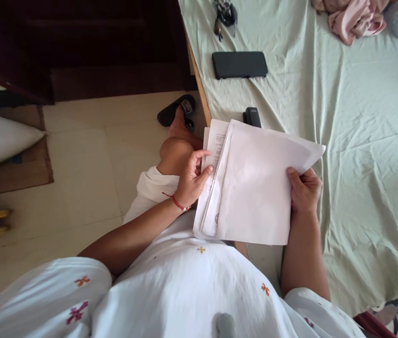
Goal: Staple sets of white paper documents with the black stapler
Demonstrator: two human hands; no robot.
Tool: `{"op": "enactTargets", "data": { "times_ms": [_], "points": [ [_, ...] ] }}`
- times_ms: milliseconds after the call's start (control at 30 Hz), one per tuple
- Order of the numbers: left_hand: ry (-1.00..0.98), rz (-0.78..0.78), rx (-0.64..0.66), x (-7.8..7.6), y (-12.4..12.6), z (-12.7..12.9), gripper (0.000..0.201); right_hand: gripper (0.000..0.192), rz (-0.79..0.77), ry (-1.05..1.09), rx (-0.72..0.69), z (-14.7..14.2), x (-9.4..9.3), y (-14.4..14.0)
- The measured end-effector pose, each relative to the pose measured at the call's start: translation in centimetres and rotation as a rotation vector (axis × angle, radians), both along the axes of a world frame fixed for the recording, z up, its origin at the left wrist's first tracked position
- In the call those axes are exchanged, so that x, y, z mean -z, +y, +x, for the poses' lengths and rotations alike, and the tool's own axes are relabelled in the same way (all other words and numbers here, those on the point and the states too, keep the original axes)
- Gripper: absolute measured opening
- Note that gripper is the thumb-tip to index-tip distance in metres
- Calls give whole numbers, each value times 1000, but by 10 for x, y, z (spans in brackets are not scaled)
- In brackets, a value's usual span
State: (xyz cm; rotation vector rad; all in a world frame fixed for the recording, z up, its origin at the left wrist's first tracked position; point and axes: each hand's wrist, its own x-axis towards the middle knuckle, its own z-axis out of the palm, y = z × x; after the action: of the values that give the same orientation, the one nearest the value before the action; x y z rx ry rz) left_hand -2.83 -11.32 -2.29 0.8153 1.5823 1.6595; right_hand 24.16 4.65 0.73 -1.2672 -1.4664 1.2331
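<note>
A stack of paper sheets [255,183] is held in front of my body, over the lap and the edge of the bed. Its top sheet shows a blank side, while printed text shows on the sheets fanned out at the left. My left hand [195,176] grips that left edge, thumb on top and fingers partly behind. On the right edge, my right hand [304,188] pinches the stack with the thumb in front; its other fingers are mostly hidden. Just beyond the papers' top edge lies a small black stapler-like object [251,116], partly covered by them.
On the pale green sheet [368,188] lie a black phone [240,65], keys [225,16] and a crumpled pink cloth [357,21]. Dark wooden furniture [114,42] stands beyond the tiled floor [82,159]. A white sack-like object [2,141] is at the left.
</note>
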Motion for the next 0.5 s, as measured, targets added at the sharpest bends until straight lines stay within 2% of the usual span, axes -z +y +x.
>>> {"op": "enactTargets", "data": {
  "times_ms": [67, 133, 300, 500],
  "points": [
    [91, -53, 33, -2, -1, -1, 34, 26, -9, 6, -12, 0, 0, 0],
    [125, -103, 64, -3, -1, -1, 27, 25, -7, 0, -20, 1, 1, 1],
    [18, -96, 60, -4, -2, 2, 31, 24, 10, -12, -50, 1, 2, 1],
    [-25, -165, 45, -5, 1, 2, 30, 27, 10, -14, -60, -1, 2, 0]
  ]
}}
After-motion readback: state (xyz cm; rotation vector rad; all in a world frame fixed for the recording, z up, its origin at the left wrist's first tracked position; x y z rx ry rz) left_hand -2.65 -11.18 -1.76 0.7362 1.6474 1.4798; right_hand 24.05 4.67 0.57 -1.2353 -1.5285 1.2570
